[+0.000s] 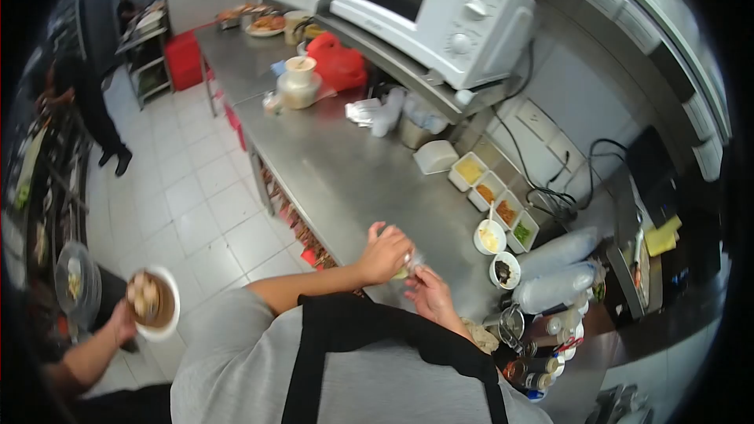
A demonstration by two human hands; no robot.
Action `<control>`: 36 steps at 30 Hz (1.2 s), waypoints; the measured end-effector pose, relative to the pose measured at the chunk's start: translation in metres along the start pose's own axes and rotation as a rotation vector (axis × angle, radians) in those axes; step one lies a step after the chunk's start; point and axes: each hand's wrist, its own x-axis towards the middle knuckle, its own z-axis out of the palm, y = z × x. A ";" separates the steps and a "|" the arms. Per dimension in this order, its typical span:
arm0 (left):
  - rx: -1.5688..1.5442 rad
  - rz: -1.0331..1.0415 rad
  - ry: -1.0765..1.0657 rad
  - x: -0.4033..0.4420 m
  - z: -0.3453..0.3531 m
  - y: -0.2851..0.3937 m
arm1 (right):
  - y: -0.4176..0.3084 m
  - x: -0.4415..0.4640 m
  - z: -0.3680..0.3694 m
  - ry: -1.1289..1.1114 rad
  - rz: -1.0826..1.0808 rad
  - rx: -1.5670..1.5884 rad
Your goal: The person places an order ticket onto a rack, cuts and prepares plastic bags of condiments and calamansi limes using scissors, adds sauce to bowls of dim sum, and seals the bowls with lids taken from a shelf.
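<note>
Pinching small blurred packet [414, 261]: left hand [385, 254], right hand [433, 294] | above surface [345, 188], near front edge | underway, not set down; remainder unclear

Blurry little see-through scrap [415, 261] at 5 o'clock, mostly covered by the left grip [385, 254] and right grip [430, 292], so no clue what it is. Bare co-worker's arm [93, 355] at 8 o'clock: shoulder's lost in the black rim. White boxy microwave [432, 12] near 1 gets clipped up top. Distant dark-clothed person [126, 12] at 10? Way too tiny to read.
</note>
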 end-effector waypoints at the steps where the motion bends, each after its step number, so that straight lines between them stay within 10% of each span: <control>1: -0.052 -0.092 0.029 0.002 0.008 0.000 | 0.000 0.003 0.004 0.043 -0.162 -0.165; 7: -0.565 -0.909 0.018 0.006 0.047 -0.001 | -0.013 0.004 0.047 0.395 -1.009 -1.230; 26: -1.221 -0.879 0.257 0.025 0.043 0.016 | -0.032 0.036 0.033 0.542 -1.024 -1.051; 36: -0.968 -0.707 0.188 0.044 0.039 0.001 | -0.044 0.054 0.030 0.565 -0.958 -0.856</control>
